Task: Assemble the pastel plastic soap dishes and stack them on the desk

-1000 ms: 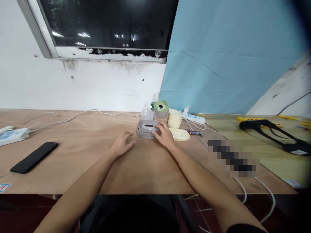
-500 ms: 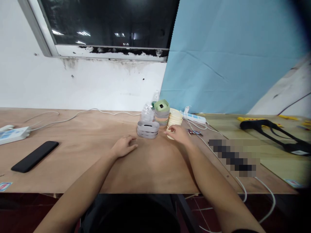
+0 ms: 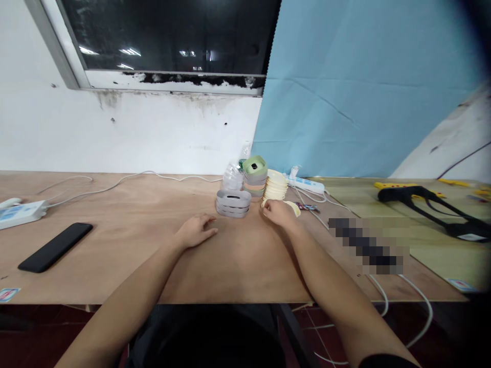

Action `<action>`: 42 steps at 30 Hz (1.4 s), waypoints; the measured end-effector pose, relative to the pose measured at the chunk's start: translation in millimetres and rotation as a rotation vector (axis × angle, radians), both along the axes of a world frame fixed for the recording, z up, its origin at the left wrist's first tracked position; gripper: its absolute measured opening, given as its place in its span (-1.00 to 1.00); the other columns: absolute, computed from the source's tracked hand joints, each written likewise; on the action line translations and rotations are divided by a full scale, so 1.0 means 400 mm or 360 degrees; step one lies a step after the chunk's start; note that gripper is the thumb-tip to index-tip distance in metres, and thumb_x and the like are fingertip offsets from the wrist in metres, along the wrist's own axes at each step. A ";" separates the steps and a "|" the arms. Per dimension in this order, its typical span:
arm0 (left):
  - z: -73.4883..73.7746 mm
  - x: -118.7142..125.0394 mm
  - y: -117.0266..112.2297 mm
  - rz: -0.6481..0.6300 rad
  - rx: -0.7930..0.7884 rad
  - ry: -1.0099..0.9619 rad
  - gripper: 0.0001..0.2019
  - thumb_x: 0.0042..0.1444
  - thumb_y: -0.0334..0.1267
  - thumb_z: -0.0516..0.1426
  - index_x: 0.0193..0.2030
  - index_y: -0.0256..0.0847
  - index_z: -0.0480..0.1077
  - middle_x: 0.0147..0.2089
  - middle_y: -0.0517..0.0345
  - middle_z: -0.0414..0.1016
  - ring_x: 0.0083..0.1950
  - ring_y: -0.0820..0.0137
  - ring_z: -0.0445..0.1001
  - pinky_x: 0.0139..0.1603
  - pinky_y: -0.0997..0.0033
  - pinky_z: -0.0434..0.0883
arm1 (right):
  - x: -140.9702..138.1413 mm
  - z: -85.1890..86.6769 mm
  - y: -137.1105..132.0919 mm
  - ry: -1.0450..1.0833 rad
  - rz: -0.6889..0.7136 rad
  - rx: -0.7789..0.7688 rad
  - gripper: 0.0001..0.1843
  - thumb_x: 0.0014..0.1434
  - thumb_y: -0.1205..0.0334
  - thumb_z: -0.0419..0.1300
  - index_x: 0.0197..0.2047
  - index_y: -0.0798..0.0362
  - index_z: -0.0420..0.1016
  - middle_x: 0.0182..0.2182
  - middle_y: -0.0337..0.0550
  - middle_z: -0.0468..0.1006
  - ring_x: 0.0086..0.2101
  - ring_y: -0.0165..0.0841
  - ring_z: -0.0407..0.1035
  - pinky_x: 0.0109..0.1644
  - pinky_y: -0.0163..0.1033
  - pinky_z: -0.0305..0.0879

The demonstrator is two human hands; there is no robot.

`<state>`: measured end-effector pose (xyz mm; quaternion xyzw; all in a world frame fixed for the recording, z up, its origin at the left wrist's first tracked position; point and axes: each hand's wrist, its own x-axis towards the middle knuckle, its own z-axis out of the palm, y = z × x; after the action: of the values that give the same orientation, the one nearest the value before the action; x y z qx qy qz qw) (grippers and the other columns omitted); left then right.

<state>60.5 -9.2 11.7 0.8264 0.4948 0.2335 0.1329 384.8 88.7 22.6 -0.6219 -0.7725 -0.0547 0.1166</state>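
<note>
My left hand (image 3: pixel 195 230) rests on the table with its fingers apart and nothing in them, just left of a short stack of grey oval plastic pieces with a slot in the top (image 3: pixel 232 204). My right hand (image 3: pixel 279 212) is closed on a cream plastic piece (image 3: pixel 295 208), most of which it hides; one end shows right of the hand. Behind the right hand stands a tall stack of cream plastic pieces (image 3: pixel 276 185). Beside that is a stack of grey and peach pieces (image 3: pixel 255 185), topped by a green squarish piece with a hole (image 3: pixel 255 165).
A clear plastic bag (image 3: pixel 232 176) lies behind the grey stack. White power strips (image 3: pixel 307 185) and cables run along the back and right. A black phone-like slab (image 3: pixel 56 247) lies at left, and a black strap-like frame (image 3: pixel 422 209) at far right.
My right hand has curled in and turned, and an end of the cream piece now shows at its right side. The left hand has stayed in place.
</note>
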 end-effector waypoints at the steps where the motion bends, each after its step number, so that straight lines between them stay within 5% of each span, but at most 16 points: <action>1: 0.001 0.000 -0.001 0.0002 -0.0003 0.0001 -0.56 0.15 0.00 0.08 0.07 -0.22 0.39 0.00 -0.02 0.49 -0.06 0.22 0.47 -0.03 0.26 0.39 | -0.001 -0.001 0.001 0.0002 -0.0010 0.0018 -0.76 0.12 0.15 0.07 -0.34 0.04 0.54 -0.35 -0.02 0.60 -0.36 -0.26 0.43 -0.39 -0.28 0.09; 8: 0.001 0.001 -0.002 0.0003 -0.0008 -0.0030 -0.55 0.14 0.00 0.09 0.09 -0.19 0.37 -0.01 -0.01 0.50 -0.07 0.22 0.48 -0.02 0.25 0.39 | -0.014 0.019 -0.008 0.0292 -0.0099 0.0525 -0.77 0.14 0.16 0.05 -0.40 0.04 0.48 -0.39 -0.03 0.55 -0.35 -0.24 0.39 -0.31 -0.22 0.15; 14: -0.006 0.000 -0.003 0.0021 -0.0045 -0.0074 -0.44 0.14 0.00 0.10 0.25 -0.16 0.20 0.02 0.00 0.49 -0.03 0.21 0.49 0.01 0.25 0.37 | -0.010 0.037 -0.033 0.0914 0.0048 0.1251 -0.66 0.29 0.04 -0.13 -0.30 0.05 0.33 -0.36 -0.02 0.42 -0.27 -0.22 0.32 -0.16 -0.13 0.23; 18: -0.007 0.003 -0.008 0.0005 -0.0066 -0.0206 -0.34 0.15 0.02 0.10 0.33 -0.16 0.05 0.02 0.00 0.48 0.02 0.21 0.47 0.03 0.24 0.38 | -0.045 0.032 -0.062 0.1192 0.0274 0.1470 -0.61 0.29 -0.08 -0.22 -0.32 0.00 0.21 -0.39 -0.05 0.32 -0.29 -0.20 0.31 -0.13 -0.02 0.27; 21: -0.008 0.007 -0.012 -0.0015 -0.0085 -0.0358 -0.28 0.16 0.05 0.08 0.38 -0.14 -0.07 0.03 0.01 0.46 0.01 0.23 0.47 0.04 0.22 0.38 | -0.115 0.014 -0.104 0.1366 0.0466 0.1325 -0.58 0.26 -0.16 -0.23 -0.34 -0.03 0.17 -0.40 -0.05 0.32 -0.30 -0.19 0.33 -0.17 0.00 0.30; 25: -0.011 0.008 -0.011 0.0081 -0.0069 -0.0577 -0.24 0.20 0.06 0.04 0.41 -0.18 -0.19 0.20 -0.09 0.33 0.04 0.23 0.45 0.10 0.18 0.36 | -0.225 -0.022 -0.171 0.1512 0.0776 0.0840 -0.63 0.28 -0.13 -0.21 -0.32 -0.05 0.18 -0.40 -0.08 0.38 -0.33 -0.23 0.35 -0.23 -0.06 0.34; 31: -0.001 0.000 0.002 0.0238 -0.0005 -0.0874 -0.46 0.18 0.09 0.05 0.17 -0.23 0.23 0.05 -0.02 0.47 -0.02 0.22 0.47 -0.05 0.26 0.43 | -0.250 -0.022 -0.181 0.1627 0.0913 0.0259 -0.69 0.31 -0.02 -0.13 -0.35 -0.05 0.23 -0.56 -0.26 0.40 -0.50 -0.34 0.33 -0.34 -0.21 0.30; 35: 0.002 0.004 0.004 0.0308 -0.0039 -0.0854 -0.52 0.24 0.10 -0.04 0.05 -0.26 0.35 -0.13 0.03 0.54 -0.14 0.25 0.51 -0.15 0.30 0.43 | -0.193 -0.010 -0.142 0.1434 0.0886 0.0293 -0.61 0.30 0.00 -0.07 -0.50 -0.01 0.24 -0.61 -0.27 0.36 -0.52 -0.37 0.28 -0.39 -0.26 0.21; 42: 0.002 -0.002 -0.007 0.0348 -0.0041 -0.0565 -0.47 0.26 0.01 -0.04 0.30 -0.19 0.15 -0.24 0.08 0.56 -0.18 0.24 0.53 -0.14 0.27 0.42 | -0.169 -0.016 -0.108 0.1060 0.0703 0.0619 -0.62 0.26 0.02 0.02 -0.55 0.01 0.27 -0.61 -0.27 0.32 -0.53 -0.40 0.22 -0.40 -0.28 0.16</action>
<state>59.9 -11.9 12.5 0.7120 0.5533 0.3820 0.2026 317.3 45.4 16.3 -0.3920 -0.7825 0.0305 0.4827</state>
